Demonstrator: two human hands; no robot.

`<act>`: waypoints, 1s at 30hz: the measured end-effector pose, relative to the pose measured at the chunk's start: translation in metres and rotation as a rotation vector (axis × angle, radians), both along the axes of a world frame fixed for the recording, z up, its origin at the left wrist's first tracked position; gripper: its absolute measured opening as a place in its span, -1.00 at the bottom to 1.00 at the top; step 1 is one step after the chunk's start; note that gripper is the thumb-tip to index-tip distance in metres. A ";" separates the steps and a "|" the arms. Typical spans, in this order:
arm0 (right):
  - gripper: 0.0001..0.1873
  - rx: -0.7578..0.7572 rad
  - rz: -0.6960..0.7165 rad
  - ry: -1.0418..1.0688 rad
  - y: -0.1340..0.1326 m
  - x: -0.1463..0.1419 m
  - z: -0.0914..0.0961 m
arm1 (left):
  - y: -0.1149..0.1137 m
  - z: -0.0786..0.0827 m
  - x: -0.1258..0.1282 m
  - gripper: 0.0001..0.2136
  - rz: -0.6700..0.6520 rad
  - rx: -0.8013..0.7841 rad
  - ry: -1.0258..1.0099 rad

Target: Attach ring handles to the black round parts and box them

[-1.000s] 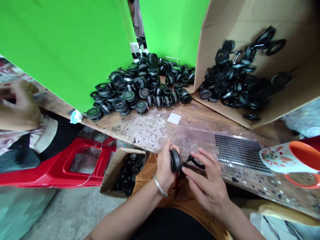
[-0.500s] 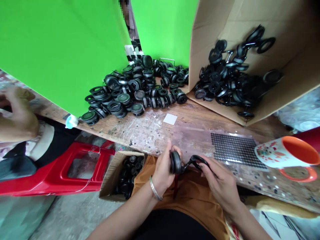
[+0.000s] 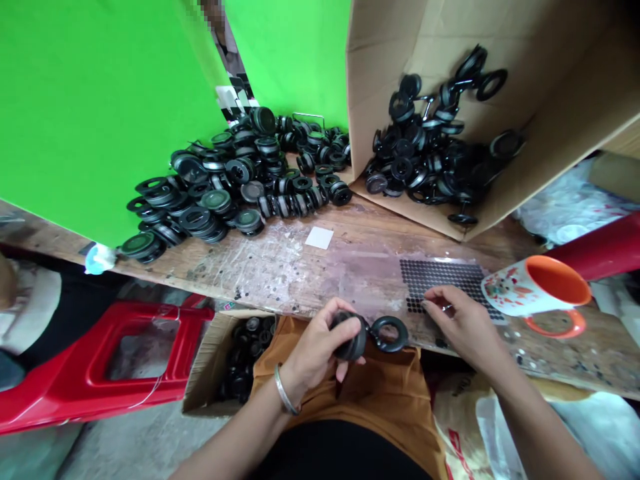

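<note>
My left hand (image 3: 320, 340) is closed round a black round part (image 3: 353, 341) with a ring (image 3: 389, 333) hanging off its right side, held over my lap at the table's near edge. My right hand (image 3: 463, 327) has left the part and rests on a sheet of small black dots (image 3: 440, 280) on the wooden table (image 3: 300, 260), its fingertips pinched at the sheet's lower edge. What they pinch is too small to see.
A heap of black round parts (image 3: 235, 180) lies at the back left by a green screen. A tipped cardboard box (image 3: 450, 147) holds more. An orange-and-white mug (image 3: 537, 290) stands right. Below the table sit a small box of parts (image 3: 240, 360) and a red stool (image 3: 100, 360).
My right hand let go of the ring and moved right onto the dot sheet. My left hand kept the part and turned it. The view swung rightward.
</note>
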State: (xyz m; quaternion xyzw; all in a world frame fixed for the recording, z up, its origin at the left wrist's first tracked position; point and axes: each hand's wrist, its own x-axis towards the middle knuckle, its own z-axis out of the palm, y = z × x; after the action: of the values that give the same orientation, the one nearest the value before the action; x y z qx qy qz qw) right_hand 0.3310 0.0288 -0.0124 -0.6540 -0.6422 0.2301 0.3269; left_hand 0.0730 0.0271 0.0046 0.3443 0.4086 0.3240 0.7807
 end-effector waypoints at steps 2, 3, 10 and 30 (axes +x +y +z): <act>-0.87 0.048 0.077 -0.143 0.004 0.003 -0.009 | 0.002 -0.004 0.002 -0.64 0.119 -0.100 -0.058; -0.86 0.046 0.120 -0.189 0.005 0.003 -0.013 | 0.003 -0.005 0.003 -0.63 0.165 -0.139 -0.073; -0.84 -0.039 0.227 -0.417 0.011 -0.008 -0.014 | 0.011 -0.001 0.002 -0.70 0.288 -0.400 -0.168; -0.88 0.087 0.296 0.083 -0.003 -0.094 0.033 | -0.001 0.001 0.010 -0.67 0.284 -0.452 -0.191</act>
State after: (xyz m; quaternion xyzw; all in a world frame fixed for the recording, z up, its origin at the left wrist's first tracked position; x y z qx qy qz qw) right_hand 0.2370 0.0261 0.0207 -0.5275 -0.7269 0.2745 0.3435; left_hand 0.0829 0.0258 0.0058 0.0688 0.4392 0.3617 0.8195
